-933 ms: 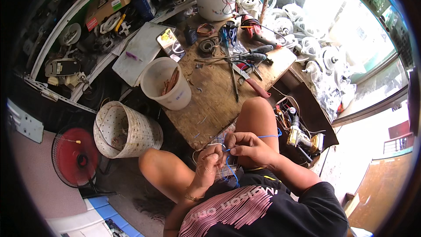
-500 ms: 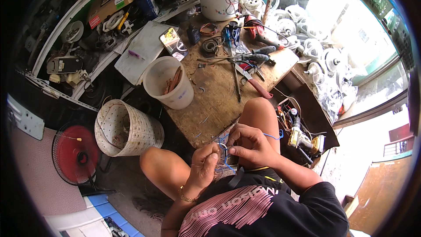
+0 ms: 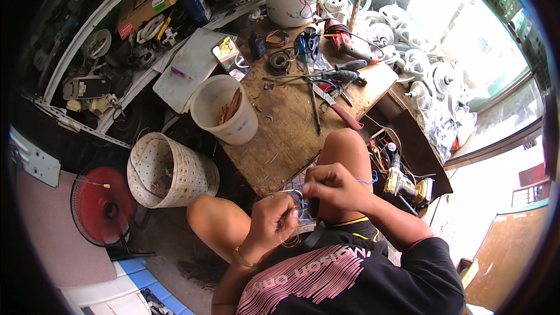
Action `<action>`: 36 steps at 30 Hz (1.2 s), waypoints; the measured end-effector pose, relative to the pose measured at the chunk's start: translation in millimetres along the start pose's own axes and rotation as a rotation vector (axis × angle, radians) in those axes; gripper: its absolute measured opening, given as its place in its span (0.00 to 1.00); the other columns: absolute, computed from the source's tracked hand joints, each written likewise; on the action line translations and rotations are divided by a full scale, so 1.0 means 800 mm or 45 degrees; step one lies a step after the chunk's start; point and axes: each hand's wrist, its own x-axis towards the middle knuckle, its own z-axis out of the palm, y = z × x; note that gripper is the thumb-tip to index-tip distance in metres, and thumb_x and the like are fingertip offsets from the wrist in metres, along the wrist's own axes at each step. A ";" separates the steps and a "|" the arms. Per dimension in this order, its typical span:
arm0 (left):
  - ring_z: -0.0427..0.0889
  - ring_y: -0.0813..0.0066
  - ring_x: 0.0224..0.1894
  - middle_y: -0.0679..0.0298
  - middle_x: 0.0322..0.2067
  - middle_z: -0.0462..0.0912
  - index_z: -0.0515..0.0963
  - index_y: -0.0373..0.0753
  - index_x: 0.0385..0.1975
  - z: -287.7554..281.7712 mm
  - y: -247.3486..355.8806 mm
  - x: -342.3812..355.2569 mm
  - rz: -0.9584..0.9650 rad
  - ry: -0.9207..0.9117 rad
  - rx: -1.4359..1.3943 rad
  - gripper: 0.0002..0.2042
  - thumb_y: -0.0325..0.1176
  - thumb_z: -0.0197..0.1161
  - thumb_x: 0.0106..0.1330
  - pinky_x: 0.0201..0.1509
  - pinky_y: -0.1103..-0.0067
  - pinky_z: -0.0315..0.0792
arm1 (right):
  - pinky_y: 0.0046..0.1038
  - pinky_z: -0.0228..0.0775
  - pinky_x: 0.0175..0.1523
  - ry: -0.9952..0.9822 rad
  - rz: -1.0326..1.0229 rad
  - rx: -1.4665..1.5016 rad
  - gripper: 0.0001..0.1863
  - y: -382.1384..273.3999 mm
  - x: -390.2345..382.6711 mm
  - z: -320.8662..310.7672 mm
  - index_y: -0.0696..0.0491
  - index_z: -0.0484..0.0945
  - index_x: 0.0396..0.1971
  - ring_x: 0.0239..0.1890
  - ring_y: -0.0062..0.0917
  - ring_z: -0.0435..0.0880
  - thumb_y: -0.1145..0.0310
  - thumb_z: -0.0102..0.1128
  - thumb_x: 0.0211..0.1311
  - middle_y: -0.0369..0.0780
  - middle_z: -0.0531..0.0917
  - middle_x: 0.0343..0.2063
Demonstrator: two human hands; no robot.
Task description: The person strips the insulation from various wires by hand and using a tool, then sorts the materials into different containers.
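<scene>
Wire, blue and looped, lies in the narrow gap between the 2 hands, just off the near corner of the bench. The left hand is curled into a loose fist, with thin copper-coloured strands trailing from it toward the body; whether it also grips the blue loops is too small to tell. The right hand is bent, thumb and forefinger drawn together, and seems to pinch the wire at their tips. The wire's long run goes rightward, hidden behind that hand, and shows again beside the right knee, so the right hand is nearer to that length. Farther off, a translucent tub stands at the bench's left edge. A red-handled tool reaches the right edge. Toward the far right corner lies a red drill; a white pot stands at the far edge.
</scene>
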 end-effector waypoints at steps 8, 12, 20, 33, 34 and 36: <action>0.64 0.63 0.17 0.59 0.15 0.62 0.61 0.36 0.16 -0.002 -0.011 -0.005 0.099 -0.007 0.056 0.16 0.37 0.54 0.61 0.21 0.72 0.57 | 0.24 0.70 0.39 -0.326 -0.131 -0.139 0.09 0.007 0.007 -0.008 0.60 0.78 0.27 0.31 0.24 0.79 0.69 0.60 0.58 0.39 0.80 0.25; 0.63 0.68 0.15 0.61 0.14 0.62 0.62 0.36 0.16 -0.002 -0.026 -0.027 0.057 0.085 -0.174 0.16 0.38 0.55 0.62 0.20 0.74 0.56 | 0.29 0.69 0.46 -0.101 0.312 1.045 0.10 0.034 0.003 -0.029 0.55 0.78 0.32 0.40 0.30 0.76 0.65 0.54 0.56 0.38 0.78 0.37; 0.58 0.81 0.16 0.70 0.14 0.59 0.62 0.42 0.19 -0.008 -0.085 -0.109 -0.302 0.816 -0.213 0.18 0.45 0.50 0.69 0.20 0.81 0.56 | 0.30 0.69 0.41 0.419 0.063 1.659 0.09 0.022 0.015 -0.104 0.56 0.74 0.34 0.31 0.25 0.74 0.66 0.48 0.63 0.37 0.77 0.31; 0.52 0.87 0.16 0.74 0.15 0.53 0.65 0.44 0.25 -0.314 -0.041 -0.288 0.118 1.163 -0.870 0.12 0.38 0.47 0.73 0.15 0.88 0.53 | 0.19 0.46 0.17 1.249 -0.216 1.354 0.16 0.075 -0.052 -0.379 0.52 0.62 0.23 0.14 0.16 0.53 0.61 0.38 0.72 0.32 0.60 0.15; 0.52 0.87 0.16 0.74 0.15 0.53 0.65 0.44 0.25 -0.314 -0.039 -0.286 0.116 1.157 -0.871 0.12 0.38 0.47 0.73 0.15 0.88 0.53 | 0.20 0.47 0.18 1.052 -0.189 1.528 0.16 0.072 -0.043 -0.365 0.52 0.62 0.23 0.15 0.17 0.54 0.61 0.38 0.72 0.32 0.60 0.15; 0.64 0.87 0.23 0.73 0.21 0.66 0.70 0.41 0.32 -0.302 -0.037 -0.271 -0.230 1.420 -0.633 0.07 0.35 0.51 0.70 0.22 0.89 0.60 | 0.20 0.50 0.20 0.734 -0.191 1.673 0.17 0.059 -0.029 -0.335 0.53 0.61 0.22 0.16 0.18 0.56 0.61 0.39 0.72 0.33 0.60 0.16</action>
